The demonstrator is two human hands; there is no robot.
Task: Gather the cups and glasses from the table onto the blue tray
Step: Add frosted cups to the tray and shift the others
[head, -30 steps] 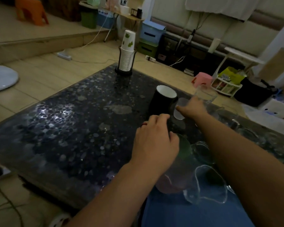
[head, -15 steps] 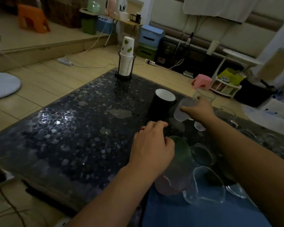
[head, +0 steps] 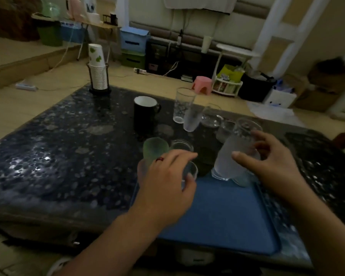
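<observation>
Roughly midway, judging by the spread. Already on or at the far edge of the blue tray point(head: 217, 214): a frosted green cup point(head: 154, 149) at its far-left corner, a small clear glass point(head: 189, 169) beside that, another clear rim point(head: 181, 145) just behind — whether this last sits on the tray or on the table point(head: 58, 156) cannot be told. Being set down at the tray's far-right corner: a tall frosted glass point(head: 233, 158), tilted, base touching or just above the blue surface.

Left hand point(head: 167, 182) draped over the small clear glass, fingers loosely curled round its rim — hard to say whether gripping or only resting. Right hand point(head: 271, 160) beside the frosted glass with fingers spread, thumb near its side; contact looks light, grip not clear through the blur.

Left on the table: a black mug point(head: 145, 114), a tall clear tumbler point(head: 182, 104), a second frosted glass point(head: 191, 118) leaning by it, and a cluster of low clear glasses point(head: 211, 116) further right. A paper-cup stack in its holder point(head: 98, 70) stands at the far corner, probably not part of the job.

Against half a second ago: right hand now back at the tray rather than out near the mug, frosted glass brought along; left hand about where it was; the tray shows far more of itself with the camera tipped down.
</observation>
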